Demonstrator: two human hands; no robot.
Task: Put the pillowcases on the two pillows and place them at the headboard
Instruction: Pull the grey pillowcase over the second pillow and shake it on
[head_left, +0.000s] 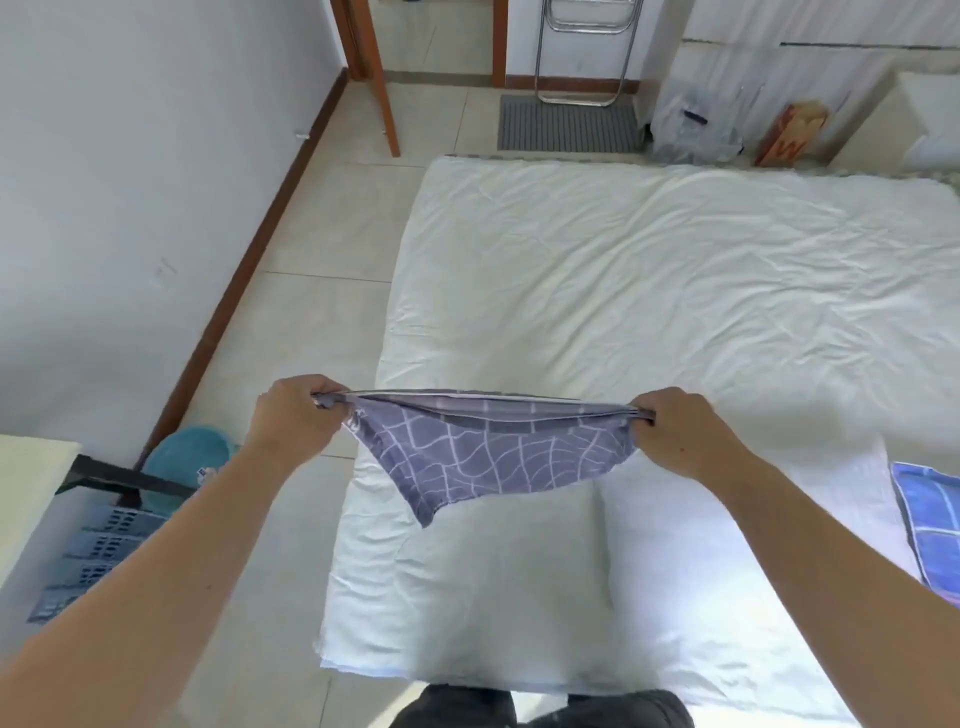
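From the head camera, the left hand (298, 415) and the right hand (675, 431) were both clenched on the grey checked pillowcase (488, 452), one at each end of its top edge, pulling that edge taut between them. The rest of the cloth sagged below the two grips in a slack triangle, its lowest corner hanging under and nearer the left grip, clear of the bed (675, 260).

Directly below the grips lay a bare white pillow (493, 571) at the near end of the bed, and beside it, under the right forearm, a second white pillow (727, 597). Further out past the right grip, at the frame's edge, lay a blue patterned cloth (930, 525) (probably the other pillowcase, though too little showed to be sure).

The pillowcase looked thin, light and limp; it would fold wherever it was not held, so it seemed to need both grips. The sensible place to hold was the open mouth, a hem corner in each hand, so the opening could be spread over a pillow's end. Whether the taut edge was that mouth could not be told for certain, though two layers appeared parted along it. The pillows looked soft and bulky, likely to bunch inside unless their corners were pushed fully home.
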